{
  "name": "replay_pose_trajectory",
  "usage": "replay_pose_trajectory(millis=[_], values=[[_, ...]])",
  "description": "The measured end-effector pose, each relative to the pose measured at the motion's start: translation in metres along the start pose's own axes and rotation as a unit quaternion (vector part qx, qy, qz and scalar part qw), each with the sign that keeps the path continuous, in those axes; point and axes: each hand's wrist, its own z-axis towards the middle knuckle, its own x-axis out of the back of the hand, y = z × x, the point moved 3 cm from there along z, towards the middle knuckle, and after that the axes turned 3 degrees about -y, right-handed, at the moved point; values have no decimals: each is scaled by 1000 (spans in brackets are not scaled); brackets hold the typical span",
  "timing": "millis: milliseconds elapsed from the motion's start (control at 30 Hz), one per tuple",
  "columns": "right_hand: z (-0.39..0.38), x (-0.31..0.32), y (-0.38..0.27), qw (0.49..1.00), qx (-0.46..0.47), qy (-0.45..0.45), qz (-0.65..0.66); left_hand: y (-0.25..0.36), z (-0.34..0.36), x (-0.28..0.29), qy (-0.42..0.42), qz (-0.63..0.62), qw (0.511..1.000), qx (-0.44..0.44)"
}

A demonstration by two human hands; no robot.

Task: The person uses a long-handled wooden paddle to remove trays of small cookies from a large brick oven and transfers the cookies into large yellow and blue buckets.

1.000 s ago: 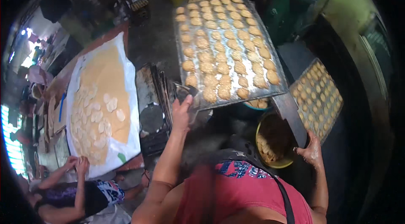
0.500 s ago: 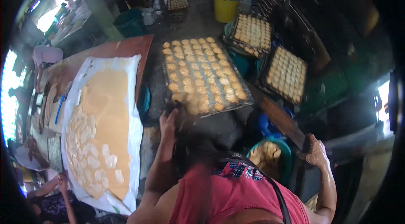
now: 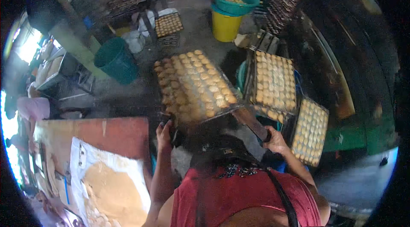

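In front of me is a dark baking tray [image 3: 222, 112] covered with rows of round golden biscuits [image 3: 207, 79]. My left hand [image 3: 164, 135] is closed at the tray's near left corner, around a dark, blurred piece that I cannot make out clearly. A flat wooden paddle [image 3: 249, 121] reaches the tray's near right corner, and my right hand [image 3: 276, 140] grips its near end. Steam or blur veils the tray's left half.
Two more biscuit trays [image 3: 275, 79] [image 3: 310, 131] stand at the right. A floured work table [image 3: 92, 135] with a dough-covered cloth [image 3: 113, 193] lies at the lower left. Farther off are a green bin [image 3: 115, 60] and a yellow bucket [image 3: 225, 26] under a green basin [image 3: 235, 2].
The view has shifted forward, away from the dough table, which now sits lower. My right hand and the paddle have come inward, nearer the tray. The tray stays between my hands.
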Motion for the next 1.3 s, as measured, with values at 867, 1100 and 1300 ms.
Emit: replay_pose_trajectory(millis=[867,1100,1300], values=[[276,-50,-44,990,-96,36,-101,-181,406,82,-120,787,539,-275],[280,-53,-53,990,-131,-4,-53,-209,414,111,-59,705,703,73],[189,13,34,978,-191,-89,4,-180,369,77,15,487,864,125]])
